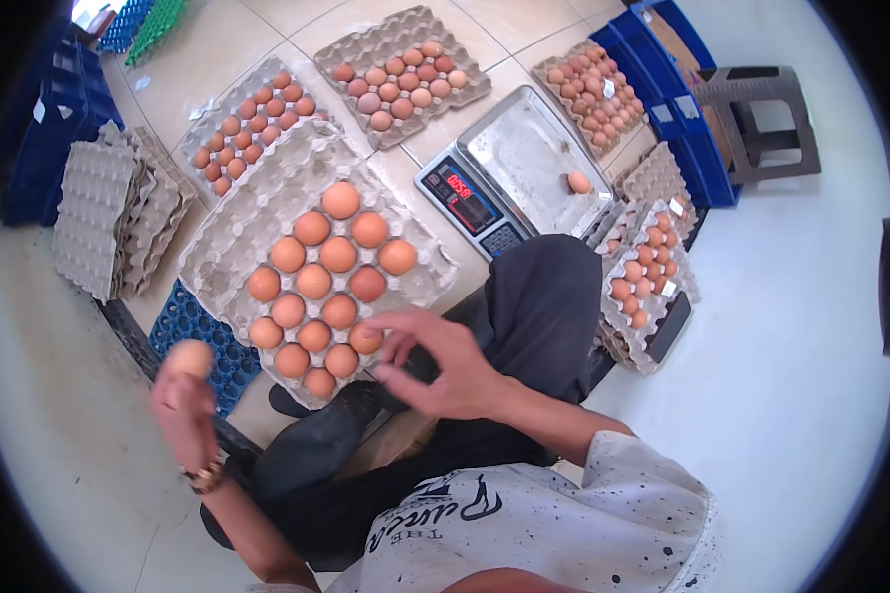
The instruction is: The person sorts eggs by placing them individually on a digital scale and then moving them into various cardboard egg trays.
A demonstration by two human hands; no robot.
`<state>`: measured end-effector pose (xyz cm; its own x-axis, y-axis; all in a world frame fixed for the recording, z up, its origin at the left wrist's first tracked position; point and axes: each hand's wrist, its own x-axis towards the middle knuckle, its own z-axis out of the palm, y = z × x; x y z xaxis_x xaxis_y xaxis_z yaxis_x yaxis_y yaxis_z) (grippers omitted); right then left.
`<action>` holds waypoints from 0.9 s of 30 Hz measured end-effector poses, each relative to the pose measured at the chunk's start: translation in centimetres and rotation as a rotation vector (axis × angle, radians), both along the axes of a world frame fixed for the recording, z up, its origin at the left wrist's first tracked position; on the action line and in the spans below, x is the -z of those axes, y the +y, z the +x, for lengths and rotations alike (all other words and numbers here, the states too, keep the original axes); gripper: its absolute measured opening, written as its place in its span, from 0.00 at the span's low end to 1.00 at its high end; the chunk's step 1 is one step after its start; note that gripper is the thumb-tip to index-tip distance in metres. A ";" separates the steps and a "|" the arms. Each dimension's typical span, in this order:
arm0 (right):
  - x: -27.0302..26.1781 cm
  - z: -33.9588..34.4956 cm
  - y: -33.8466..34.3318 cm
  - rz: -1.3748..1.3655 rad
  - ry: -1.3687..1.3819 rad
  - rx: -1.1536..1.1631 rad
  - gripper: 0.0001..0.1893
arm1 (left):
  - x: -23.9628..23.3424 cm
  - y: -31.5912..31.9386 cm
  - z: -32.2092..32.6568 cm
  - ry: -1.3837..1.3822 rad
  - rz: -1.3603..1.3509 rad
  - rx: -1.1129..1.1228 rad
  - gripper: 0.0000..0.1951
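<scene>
My left hand, blurred and wearing a beaded bracelet, holds a light brown egg to the left of a grey pulp egg tray. My right hand has its fingers apart at the tray's right side, its index fingertip at a brown egg lying in the tray. Nothing shows in that hand's grasp. Several other brown eggs sit in the near part of this tray, and its far cups hold none. A digital scale with a lit red display stands beyond my knee, one egg on its metal pan.
Further egg trays with eggs lie on the tiled floor ahead. Stacked empty trays and a blue crate stand at left. A blue plastic tray lies nearby. At right are stacked egg trays, blue crates and a plastic stool.
</scene>
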<state>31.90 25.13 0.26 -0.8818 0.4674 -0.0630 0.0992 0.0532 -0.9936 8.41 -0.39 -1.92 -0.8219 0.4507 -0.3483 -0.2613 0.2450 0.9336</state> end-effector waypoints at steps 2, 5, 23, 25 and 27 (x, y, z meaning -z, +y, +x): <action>-1.1 -0.7 -0.3 0.126 0.056 -0.023 0.27 | -3.2 4.8 4.7 -0.050 -0.095 0.308 0.26; -1.5 0.1 0.9 0.372 0.076 -0.090 0.30 | -4.1 10.7 8.8 -0.185 -0.114 0.508 0.23; 16.5 15.5 26.1 0.395 -0.415 0.770 0.16 | -1.2 14.3 17.1 -0.282 -0.092 0.379 0.15; 17.7 13.5 23.0 0.401 -0.631 0.650 0.17 | -0.6 12.3 17.5 -0.289 -0.117 0.354 0.16; 18.7 13.1 22.2 0.429 -0.634 0.629 0.17 | -0.6 11.3 18.1 -0.302 -0.137 0.336 0.16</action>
<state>44.99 47.37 -18.42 -0.3266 0.9328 -0.1527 0.7396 0.1516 -0.6558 26.50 10.91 -1.35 -0.4910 0.6075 -0.6244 -0.4012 0.4785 0.7811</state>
